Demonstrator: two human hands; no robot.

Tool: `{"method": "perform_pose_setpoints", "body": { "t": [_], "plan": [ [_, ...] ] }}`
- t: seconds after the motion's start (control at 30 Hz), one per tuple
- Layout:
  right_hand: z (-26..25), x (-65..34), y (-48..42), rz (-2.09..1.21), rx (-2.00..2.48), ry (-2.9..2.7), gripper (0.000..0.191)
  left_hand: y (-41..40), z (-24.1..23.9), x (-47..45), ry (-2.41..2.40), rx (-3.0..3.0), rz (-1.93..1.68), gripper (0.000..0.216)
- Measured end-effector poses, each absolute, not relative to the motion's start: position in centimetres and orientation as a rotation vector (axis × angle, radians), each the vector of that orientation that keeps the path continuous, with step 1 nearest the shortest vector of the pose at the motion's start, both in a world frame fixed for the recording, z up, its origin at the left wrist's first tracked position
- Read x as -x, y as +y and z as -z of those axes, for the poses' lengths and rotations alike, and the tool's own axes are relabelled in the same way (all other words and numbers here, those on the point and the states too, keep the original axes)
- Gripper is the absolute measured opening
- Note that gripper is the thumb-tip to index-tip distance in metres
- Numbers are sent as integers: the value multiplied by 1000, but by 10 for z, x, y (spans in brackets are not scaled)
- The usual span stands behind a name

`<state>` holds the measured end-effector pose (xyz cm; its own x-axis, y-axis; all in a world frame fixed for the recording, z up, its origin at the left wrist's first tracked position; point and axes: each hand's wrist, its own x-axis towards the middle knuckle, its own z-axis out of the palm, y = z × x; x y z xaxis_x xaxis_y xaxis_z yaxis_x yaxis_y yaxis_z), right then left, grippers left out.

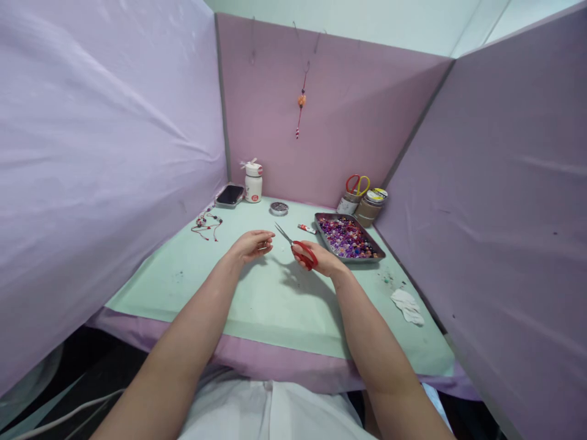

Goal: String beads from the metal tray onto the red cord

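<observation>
My right hand (326, 261) is wrapped round the red handles of a pair of scissors (304, 255). The blades point up and left, slightly apart at the tips, with nothing visible between them. To their left, my left hand (251, 246) hovers over the table with its fingers curled and pinched together. Something small and thin seems to be at its fingertips, too small to make out. A red and white lighter (307, 229) lies just beyond the scissors. Right of it sits a metal tray (360, 260) filled with purple, red and pink beads (346, 237).
Farther back stand a white bottle (253, 186), a phone (230, 195), a small round container (279, 209), a can with scissors (347, 204) and a jar (368, 211). Beaded cords (207, 223) lie left, a crumpled tissue (408, 307) right. A beaded charm (301, 101) hangs behind. Cloth walls enclose the table.
</observation>
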<state>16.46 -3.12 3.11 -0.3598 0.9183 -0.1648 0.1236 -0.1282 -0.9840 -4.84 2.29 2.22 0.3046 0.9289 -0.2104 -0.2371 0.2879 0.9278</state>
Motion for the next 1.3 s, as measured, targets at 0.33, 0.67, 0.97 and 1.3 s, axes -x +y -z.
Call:
{"method": "perform_pose_setpoints", "body": {
  "t": [0.33,0.67,0.97,1.3],
  "plan": [
    [-17,-160,-23,-1482,1219,-1456,45,15,-23,43,950,-1109,-716,27],
    [-14,-167,-19,-916,1602,-1625,40,17,-20,43,942,-1040,-799,24],
    [-7,-165,-20,-199,2158,-1883,28,16,-20,38,955,-980,-968,15],
    [-9,-165,-15,-240,1661,-1758,20,14,-23,33,767,-941,-810,13]
  ]
}}
